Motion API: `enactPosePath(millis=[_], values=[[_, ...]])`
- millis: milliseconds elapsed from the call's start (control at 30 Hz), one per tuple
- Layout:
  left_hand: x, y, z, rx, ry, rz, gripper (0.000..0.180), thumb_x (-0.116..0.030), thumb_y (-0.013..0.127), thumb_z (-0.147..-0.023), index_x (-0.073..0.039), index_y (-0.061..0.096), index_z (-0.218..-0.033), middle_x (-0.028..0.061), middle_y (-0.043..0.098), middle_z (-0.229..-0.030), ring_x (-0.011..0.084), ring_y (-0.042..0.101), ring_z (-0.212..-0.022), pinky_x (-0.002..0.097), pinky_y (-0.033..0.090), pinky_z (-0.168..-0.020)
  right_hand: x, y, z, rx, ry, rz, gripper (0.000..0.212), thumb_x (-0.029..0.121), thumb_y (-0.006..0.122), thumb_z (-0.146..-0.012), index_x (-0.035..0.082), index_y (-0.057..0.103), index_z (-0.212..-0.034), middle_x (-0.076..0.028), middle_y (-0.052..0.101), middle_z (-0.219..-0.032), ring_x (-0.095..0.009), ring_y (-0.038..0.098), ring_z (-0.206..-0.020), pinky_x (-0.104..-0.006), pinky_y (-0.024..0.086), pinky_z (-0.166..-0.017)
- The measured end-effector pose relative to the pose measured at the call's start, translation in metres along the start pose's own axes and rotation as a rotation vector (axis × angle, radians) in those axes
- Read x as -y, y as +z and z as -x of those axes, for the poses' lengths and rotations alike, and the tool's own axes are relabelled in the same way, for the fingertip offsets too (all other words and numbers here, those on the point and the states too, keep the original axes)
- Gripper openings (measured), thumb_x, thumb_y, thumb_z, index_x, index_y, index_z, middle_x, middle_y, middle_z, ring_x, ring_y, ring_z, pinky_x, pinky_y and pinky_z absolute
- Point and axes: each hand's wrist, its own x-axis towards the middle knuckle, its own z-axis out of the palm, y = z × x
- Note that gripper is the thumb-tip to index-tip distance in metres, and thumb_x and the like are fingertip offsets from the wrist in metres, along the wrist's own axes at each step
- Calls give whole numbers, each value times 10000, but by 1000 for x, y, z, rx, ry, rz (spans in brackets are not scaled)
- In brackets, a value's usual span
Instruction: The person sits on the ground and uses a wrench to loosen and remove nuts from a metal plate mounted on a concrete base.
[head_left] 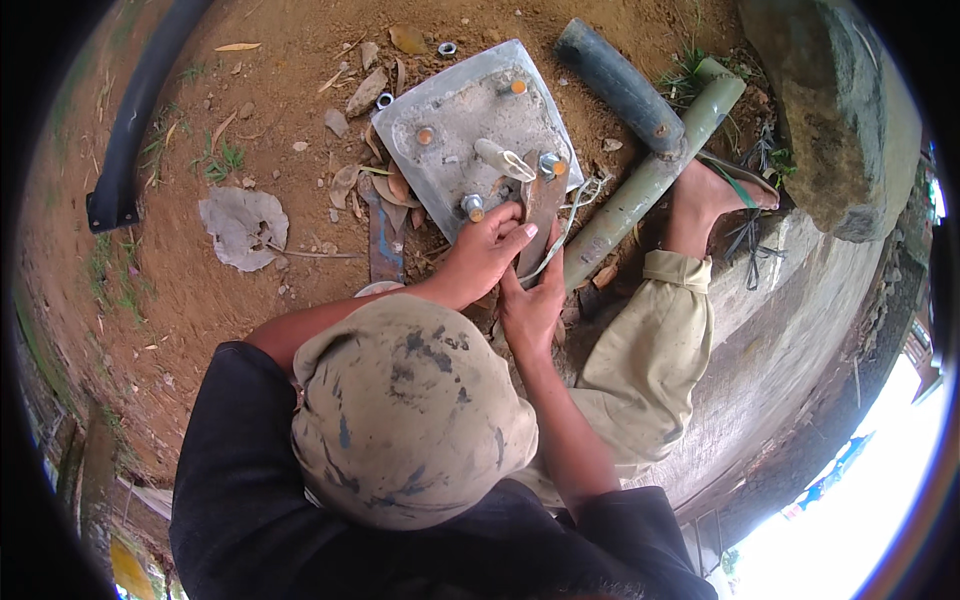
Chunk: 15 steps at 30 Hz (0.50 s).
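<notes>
Head view, looking down: the wearer's own hands are not visible, so the state of their grip cannot be told. A seated co-worker, seen from behind in a stained cap (pixel 415 415), has both hands at a flat rusty bar (pixel 541 212). The bar lies at the lower right corner of a grey slab (pixel 455 100), its upper end at a nutted bolt (pixel 553 167); whether it encircles that bolt or merely lies against it cannot be confirmed. Its long axis runs from the bolt down toward the co-worker, leaning slightly right at the top. The co-worker's left hand (pixel 485 258) is at the bar's left edge, fingers curled and thumb extended onto the metal, close below a second bolt (pixel 472 207). The co-worker's right hand (pixel 533 308) closes about the lower part, the bar and a pale cord (pixel 573 213) passing into its fingers; the exact pinch is hidden. From both hands the nutted bolt lies up the picture, along the bar; the left hand reaches slightly higher and is nearer the second bolt. A short pale tube (pixel 497 158) stands just left of the bar. To the right, a green pipe (pixel 645 180) lies obliquely, a black pipe (pixel 620 85) meeting it.
</notes>
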Motion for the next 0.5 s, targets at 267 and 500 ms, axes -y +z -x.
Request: enactPosePath(millis=[267,500], values=[[9,-1,-5,54,-28,3,206,-164,575,-1068,-1,580,-1194,-4,655,-952,34,552,-851,247,462,-737,0,-25,-14,161,87,-7,806,-5,719,-867,20,352,-1584,-160,647,-1334,-178,630,-1180,-317,481,-1028],[1,-5,-1,112,-26,-17,246,-143,592,-1053,20,548,-1232,82,705,-1045,80,611,-932,274,508,-806,3,-38,-20,332,244,-116,905,-44,656,-883,116,197,-1646,-48,654,-907,-79,510,-514,-256,416,-442]])
